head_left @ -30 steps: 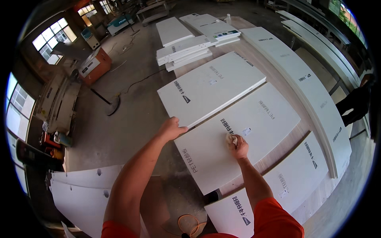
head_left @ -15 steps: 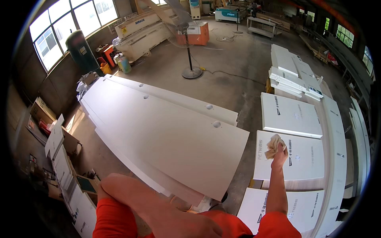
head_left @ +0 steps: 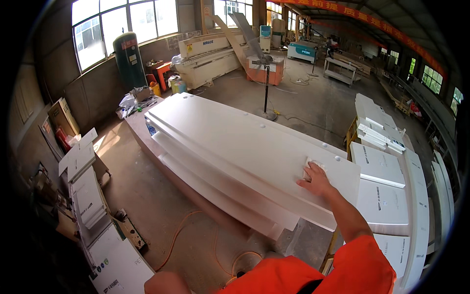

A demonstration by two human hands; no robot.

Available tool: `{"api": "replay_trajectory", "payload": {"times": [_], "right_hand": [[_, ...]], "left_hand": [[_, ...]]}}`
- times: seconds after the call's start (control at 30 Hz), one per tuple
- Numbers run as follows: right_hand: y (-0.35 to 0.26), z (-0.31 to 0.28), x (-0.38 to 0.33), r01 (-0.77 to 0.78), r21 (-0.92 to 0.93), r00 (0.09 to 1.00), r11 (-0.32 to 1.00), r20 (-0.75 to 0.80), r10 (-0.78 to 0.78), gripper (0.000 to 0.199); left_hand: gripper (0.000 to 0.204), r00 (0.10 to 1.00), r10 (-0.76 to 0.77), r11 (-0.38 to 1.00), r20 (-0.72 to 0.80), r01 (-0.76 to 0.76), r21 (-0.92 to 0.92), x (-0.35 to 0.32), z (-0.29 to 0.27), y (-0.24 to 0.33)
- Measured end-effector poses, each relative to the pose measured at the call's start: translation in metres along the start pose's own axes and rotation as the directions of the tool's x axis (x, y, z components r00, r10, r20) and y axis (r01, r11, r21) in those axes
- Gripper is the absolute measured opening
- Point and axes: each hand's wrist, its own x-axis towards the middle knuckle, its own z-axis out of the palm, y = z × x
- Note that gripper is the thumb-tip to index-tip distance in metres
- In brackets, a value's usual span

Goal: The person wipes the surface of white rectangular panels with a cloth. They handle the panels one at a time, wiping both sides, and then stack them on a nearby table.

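Note:
My right hand (head_left: 317,180) presses a pale cloth (head_left: 312,165) flat against the near right end of a long white panel (head_left: 235,139). The fingers lie over the cloth and hide part of it. This panel tops a stepped stack of white panels on a work table (head_left: 164,169); round holes line its far long edge. Of my left arm (head_left: 168,283), only a bit of bare skin shows at the lower edge, and the left hand is out of sight.
White printed boards (head_left: 383,202) lie in a row on the right, with more boards (head_left: 90,196) on the left. An orange hose (head_left: 177,240) trails over the floor. Beyond the panels stand a fan (head_left: 267,81) and a long beige machine (head_left: 210,54).
My right hand has moved left with the cloth, from above the printed boards onto the white panel. My left forearm has dropped mostly out of view, and the view has shifted.

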Motion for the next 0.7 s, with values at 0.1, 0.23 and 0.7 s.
{"api": "replay_trajectory", "payload": {"times": [0.1, 0.23, 0.7], "right_hand": [[-0.017, 0.018, 0.030, -0.005, 0.079, 0.999, 0.997, 0.040, 0.002, 0.053], [-0.047, 0.041, 0.084, -0.028, 0.078, 1.000, 0.997, 0.013, 0.027, 0.047], [-0.190, 0.121, 0.252, 0.070, -0.061, 0.953, 0.996, 0.299, -0.049, 0.091]], "left_hand": [[0.018, 0.996, 0.008, 0.981, -0.084, 0.008, 0.194, -0.023, -0.014, 0.021], [0.013, 0.966, 0.106, 0.858, -0.237, 0.031, 0.512, -0.063, -0.051, 0.025], [0.036, 0.941, -0.133, 0.388, -0.311, 0.339, 0.857, -0.191, -0.264, -0.070]]}}
